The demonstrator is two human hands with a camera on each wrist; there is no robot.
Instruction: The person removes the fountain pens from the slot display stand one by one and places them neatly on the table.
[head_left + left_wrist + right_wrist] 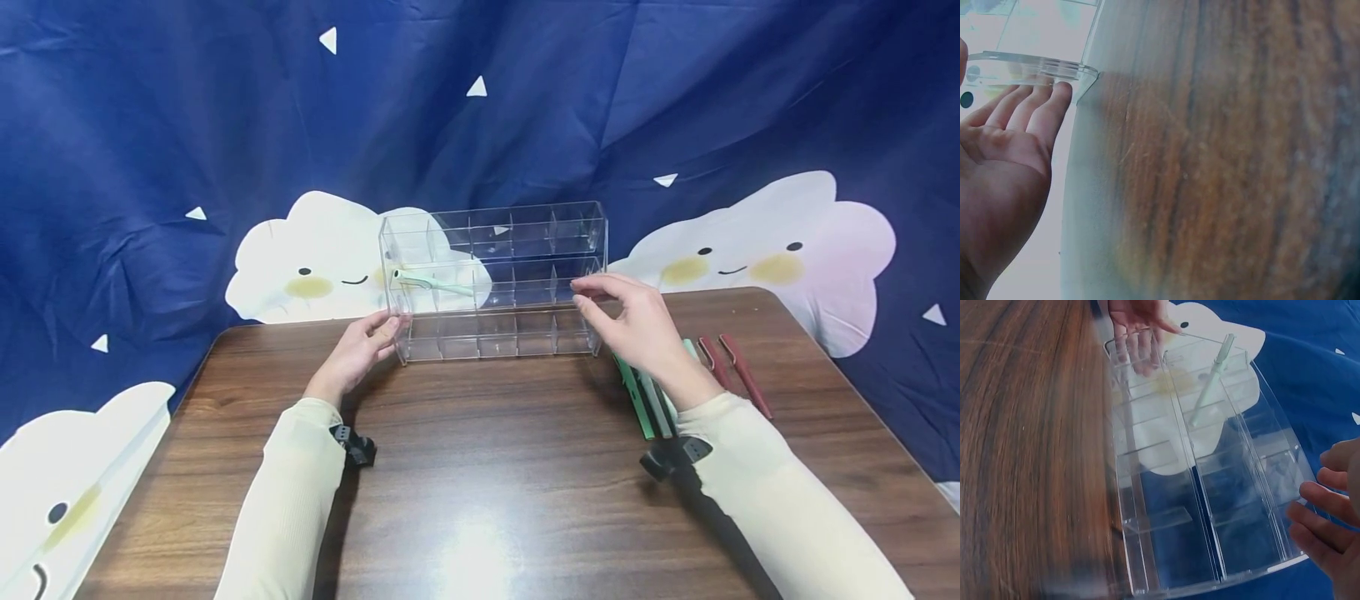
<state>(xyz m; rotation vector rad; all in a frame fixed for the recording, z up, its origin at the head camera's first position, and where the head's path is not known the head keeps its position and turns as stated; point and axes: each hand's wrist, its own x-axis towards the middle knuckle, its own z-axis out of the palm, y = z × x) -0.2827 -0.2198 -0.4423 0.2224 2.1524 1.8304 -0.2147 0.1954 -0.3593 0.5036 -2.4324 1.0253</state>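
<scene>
A clear plastic organizer [495, 321] with several small compartments in tiers stands toward the back of the table. A pale green, slender pen-like stick [435, 284] lies aslant in its middle tier, toward the left; the right wrist view shows the stick [1213, 381] too. At the organizer's lower left side is my left hand [360, 350], its fingers [1050, 115] fairly straight and touching the clear plastic. Close to the right side, my right hand [637, 321] has thumb and fingers apart. Nothing shows between those fingers [1325, 512].
Green slender sticks [643, 404] lie on the wooden table [480, 467] below my right wrist, partly hidden by it. Two dark red ones [745, 375] lie just to their right. Behind the table hangs a blue cloth [525, 108] with white clouds.
</scene>
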